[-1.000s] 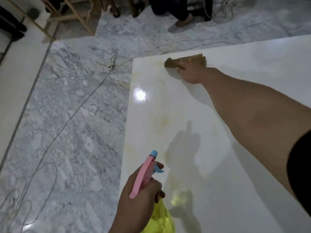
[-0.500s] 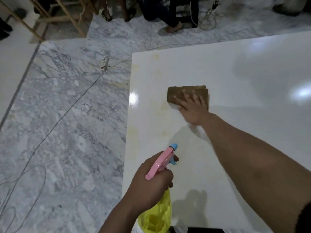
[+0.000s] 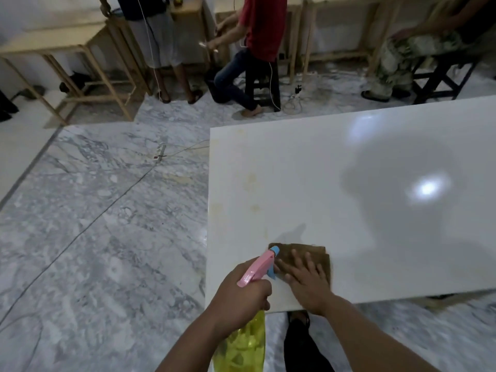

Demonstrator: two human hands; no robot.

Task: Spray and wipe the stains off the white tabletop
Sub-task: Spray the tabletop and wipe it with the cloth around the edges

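The white tabletop [image 3: 362,210] fills the right half of the view. Faint yellowish stains [image 3: 251,183] run along its left side. A brown cloth [image 3: 298,252] lies flat near the table's front left corner. My right hand [image 3: 308,283] presses on the cloth with fingers spread. My left hand [image 3: 241,296] grips a spray bottle [image 3: 247,342] with a yellow body and a pink head with a blue nozzle, held just left of the cloth over the table's front edge.
Grey marble floor lies left of the table, with a cable and a power strip [image 3: 160,153] on it. Several people [image 3: 257,49] sit or stand at wooden tables [image 3: 80,49] along the far wall. My foot [image 3: 298,320] shows below the table's front edge.
My right hand has dragged the cloth from the far left corner toward me to the front left corner. The view has tilted up. The spray bottle stays in my left hand.
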